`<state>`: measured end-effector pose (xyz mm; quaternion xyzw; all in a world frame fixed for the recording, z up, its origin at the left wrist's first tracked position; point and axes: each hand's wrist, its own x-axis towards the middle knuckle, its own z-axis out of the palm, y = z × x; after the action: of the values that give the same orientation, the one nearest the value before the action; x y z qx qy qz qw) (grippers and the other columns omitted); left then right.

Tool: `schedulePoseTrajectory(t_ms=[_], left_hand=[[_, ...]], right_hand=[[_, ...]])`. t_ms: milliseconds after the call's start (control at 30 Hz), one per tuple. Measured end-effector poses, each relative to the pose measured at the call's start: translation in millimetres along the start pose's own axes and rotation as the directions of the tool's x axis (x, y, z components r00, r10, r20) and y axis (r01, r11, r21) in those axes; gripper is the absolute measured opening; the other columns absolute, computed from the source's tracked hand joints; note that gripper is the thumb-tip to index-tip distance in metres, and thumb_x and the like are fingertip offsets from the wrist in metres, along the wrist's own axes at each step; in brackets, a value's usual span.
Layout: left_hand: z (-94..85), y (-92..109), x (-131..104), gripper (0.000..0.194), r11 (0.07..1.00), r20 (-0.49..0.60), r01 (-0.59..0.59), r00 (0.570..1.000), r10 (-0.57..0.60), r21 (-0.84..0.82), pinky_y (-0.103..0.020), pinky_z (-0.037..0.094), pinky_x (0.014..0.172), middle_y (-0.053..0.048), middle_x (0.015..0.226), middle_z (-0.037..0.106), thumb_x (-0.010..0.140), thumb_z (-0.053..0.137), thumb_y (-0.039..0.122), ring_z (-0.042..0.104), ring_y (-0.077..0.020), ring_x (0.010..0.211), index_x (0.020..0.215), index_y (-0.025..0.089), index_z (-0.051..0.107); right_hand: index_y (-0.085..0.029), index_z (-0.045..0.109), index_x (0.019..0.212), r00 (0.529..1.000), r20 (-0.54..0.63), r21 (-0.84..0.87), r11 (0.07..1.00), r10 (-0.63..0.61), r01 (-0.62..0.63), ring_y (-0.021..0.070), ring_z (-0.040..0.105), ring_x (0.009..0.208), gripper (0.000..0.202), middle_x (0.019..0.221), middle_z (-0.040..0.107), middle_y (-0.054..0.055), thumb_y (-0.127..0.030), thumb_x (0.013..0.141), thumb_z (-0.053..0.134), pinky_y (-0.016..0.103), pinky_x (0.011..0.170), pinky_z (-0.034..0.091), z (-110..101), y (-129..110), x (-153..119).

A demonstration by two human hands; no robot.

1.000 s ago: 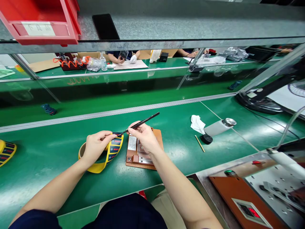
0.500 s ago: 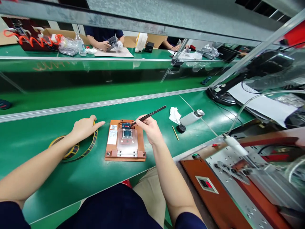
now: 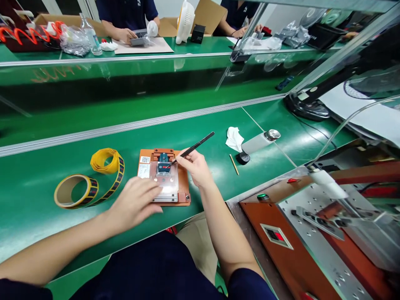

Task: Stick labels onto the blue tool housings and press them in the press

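Note:
My right hand [image 3: 197, 167] grips black tweezers [image 3: 200, 143] with their tips pointing down and left. At those tips a dark label [image 3: 164, 167] with red lettering lies over the window of a clear plate [image 3: 165, 186] on an orange-brown fixture [image 3: 184, 183]. Behind the label shows a dark blue part [image 3: 163, 157] within the fixture. My left hand [image 3: 137, 200] has its fingers stretched over the fixture's lower left edge; whether they touch it I cannot tell. To the left stands a roll of labels [image 3: 75, 191], its strip curving to a yellow coil [image 3: 108, 160].
A white bottle [image 3: 254, 143], a crumpled tissue [image 3: 234, 138], a black round cap [image 3: 243, 158] and a thin brass-coloured stick [image 3: 233, 164] lie to the right. A machine [image 3: 275, 233] stands at the near right. Beyond the metal rail [image 3: 140, 119], two people work at another bench.
My left hand has moved from the label strip to the fixture. The tweezers have brought the label nearer to me, onto the clear plate's window. The view has shifted slightly.

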<state>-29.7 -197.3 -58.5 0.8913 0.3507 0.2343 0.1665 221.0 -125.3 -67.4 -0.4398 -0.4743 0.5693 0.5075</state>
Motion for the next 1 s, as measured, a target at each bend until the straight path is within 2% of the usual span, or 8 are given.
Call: schedulePoseTrajectory(t_ms=[100,200,333,433,700,900,1000], left_hand=[[24.6,10.8,-12.2,0.059,0.998,0.036,-0.016,0.999,0.018,-0.056,-0.053,0.028,0.115,-0.011,0.144,0.062,0.091,0.073,0.041,0.051,-0.0375,0.133,0.146,0.032,0.055],[33.1,10.3,-17.2,0.062,0.994,0.008,0.028,1.0,-0.027,-0.106,-0.057,0.026,0.116,-0.009,0.145,0.06,0.092,0.073,0.033,0.049,-0.0383,0.135,0.15,0.037,0.051],[33.7,7.2,-17.5,0.066,0.991,-0.016,0.031,0.999,-0.033,-0.134,-0.057,0.028,0.114,-0.008,0.145,0.061,0.091,0.073,0.029,0.05,-0.0384,0.134,0.151,0.04,0.048],[34.1,8.0,-16.9,0.064,0.996,-0.022,0.017,1.0,-0.019,-0.088,-0.056,0.03,0.113,-0.009,0.144,0.062,0.091,0.073,0.029,0.051,-0.0382,0.133,0.15,0.038,0.05],[31.7,14.9,-11.5,0.046,0.981,-0.084,-0.1,0.99,0.115,0.165,-0.055,0.04,0.107,-0.013,0.137,0.065,0.094,0.071,0.025,0.053,-0.0352,0.127,0.137,0.02,0.058],[28.3,17.5,-10.3,0.042,0.97,-0.072,-0.115,0.989,0.133,0.212,-0.055,0.038,0.108,-0.014,0.136,0.066,0.095,0.069,0.025,0.054,-0.0344,0.127,0.135,0.019,0.059],[24.4,18.3,-8.0,0.045,0.971,-0.04,-0.096,0.993,0.107,0.217,-0.057,0.033,0.111,-0.015,0.14,0.063,0.096,0.068,0.028,0.053,-0.0347,0.13,0.138,0.019,0.057]], right_hand=[[-0.022,0.065,0.086,1.0,0.003,0.007,1.0,-0.008,0.008,0.0177,0.065,0.081,0.033,0.083,0.07,0.001,-0.047,0.075,0.083,0.035,0.082,0.052,0.5,0.1,-0.5],[-0.022,0.064,0.086,1.0,0.009,-0.005,1.0,-0.005,0.005,0.0185,0.066,0.083,0.033,0.084,0.071,0.001,-0.048,0.075,0.082,0.035,0.081,0.052,0.5,1.1,-1.6],[-0.023,0.064,0.086,1.0,0.01,-0.006,1.0,-0.015,0.015,0.0181,0.065,0.082,0.033,0.086,0.071,0.001,-0.049,0.075,0.082,0.034,0.081,0.052,-0.4,4.5,-1.8],[-0.023,0.065,0.087,1.0,0.019,0.015,1.0,-0.016,0.016,0.0182,0.066,0.082,0.032,0.087,0.071,0.002,-0.048,0.076,0.082,0.035,0.08,0.052,-1.2,7.2,-1.6],[-0.022,0.064,0.088,1.0,0.022,-0.004,1.0,-0.019,0.019,0.0186,0.067,0.086,0.033,0.085,0.071,0.002,-0.046,0.077,0.082,0.033,0.081,0.053,-1.6,6.7,-2.1],[-0.022,0.064,0.088,0.999,0.033,-0.004,0.999,-0.035,0.035,0.018,0.068,0.086,0.031,0.087,0.071,0.002,-0.045,0.079,0.081,0.033,0.082,0.052,-2.8,10.2,-2.4],[-0.022,0.064,0.089,0.999,0.033,0.008,0.999,-0.033,0.032,0.0176,0.068,0.085,0.03,0.087,0.071,0.001,-0.044,0.078,0.081,0.033,0.082,0.052,-3.3,12.7,-1.0]])
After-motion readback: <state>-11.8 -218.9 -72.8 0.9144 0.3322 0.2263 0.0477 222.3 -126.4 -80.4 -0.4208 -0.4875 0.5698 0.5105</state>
